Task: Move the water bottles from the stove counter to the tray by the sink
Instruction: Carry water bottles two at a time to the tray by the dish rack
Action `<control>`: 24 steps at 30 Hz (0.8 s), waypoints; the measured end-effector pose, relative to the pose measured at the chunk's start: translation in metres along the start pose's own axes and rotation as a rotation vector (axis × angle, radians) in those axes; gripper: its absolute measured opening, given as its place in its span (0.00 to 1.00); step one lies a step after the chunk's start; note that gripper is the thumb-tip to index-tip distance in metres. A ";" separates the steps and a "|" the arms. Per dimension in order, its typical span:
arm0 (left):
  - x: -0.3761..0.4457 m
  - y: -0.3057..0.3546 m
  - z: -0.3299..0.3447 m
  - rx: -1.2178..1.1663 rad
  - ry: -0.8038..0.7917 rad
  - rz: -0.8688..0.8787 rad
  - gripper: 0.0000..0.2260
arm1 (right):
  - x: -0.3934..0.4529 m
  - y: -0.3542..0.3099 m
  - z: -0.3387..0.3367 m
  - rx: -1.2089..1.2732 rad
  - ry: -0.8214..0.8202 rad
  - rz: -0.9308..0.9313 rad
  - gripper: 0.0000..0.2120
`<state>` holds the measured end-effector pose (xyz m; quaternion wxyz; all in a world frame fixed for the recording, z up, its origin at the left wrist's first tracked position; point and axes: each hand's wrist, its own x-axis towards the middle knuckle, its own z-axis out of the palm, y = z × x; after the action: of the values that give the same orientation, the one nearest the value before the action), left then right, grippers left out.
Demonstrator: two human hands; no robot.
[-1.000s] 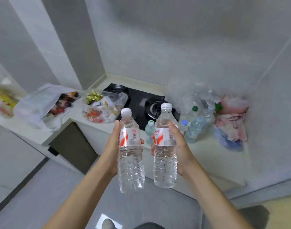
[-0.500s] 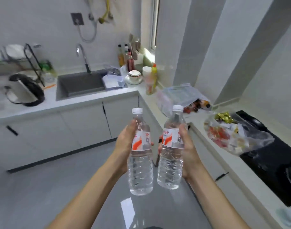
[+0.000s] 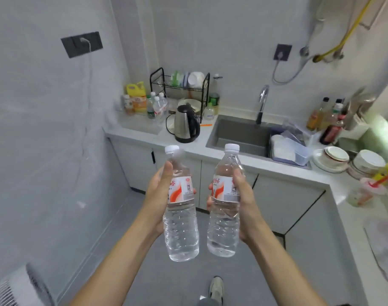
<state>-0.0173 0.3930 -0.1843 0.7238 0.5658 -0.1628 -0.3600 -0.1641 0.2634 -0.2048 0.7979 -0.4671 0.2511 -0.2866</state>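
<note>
My left hand (image 3: 158, 191) grips a clear water bottle (image 3: 180, 228) with a white cap and an orange-and-white label, held upright over the floor. My right hand (image 3: 243, 199) grips a second, matching water bottle (image 3: 224, 224), also upright, a hand's width to the right. On the far counter, left of the sink (image 3: 239, 133), lies a clear tray (image 3: 142, 127) with several capped bottles (image 3: 157, 106) standing at its back. Both held bottles are well short of that counter.
A steel kettle (image 3: 185, 124) stands between tray and sink. Behind it is a black dish rack (image 3: 182, 87). Bowls (image 3: 334, 156), sauce bottles (image 3: 327, 120) and a plastic cup (image 3: 363, 193) crowd the right counter. A white fan (image 3: 18, 288) sits at the lower left floor.
The view has swung left from the stove counter to the sink wall. Both hands kept hold of their bottles, which stay upright in front of me.
</note>
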 end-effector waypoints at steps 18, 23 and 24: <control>0.208 0.077 -0.084 -0.035 0.575 0.112 0.41 | 0.327 0.014 0.130 -0.076 -0.554 0.302 0.39; 0.288 0.088 -0.128 0.025 0.589 0.146 0.32 | 0.400 0.033 0.167 -0.081 -0.532 0.337 0.43; 0.311 0.090 -0.142 0.049 0.582 0.158 0.29 | 0.422 0.040 0.177 -0.092 -0.522 0.340 0.41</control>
<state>0.3185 0.2828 -0.1971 0.7518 0.6482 -0.0006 -0.1213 0.2620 0.0939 -0.2191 0.8500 -0.5117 0.1250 -0.0078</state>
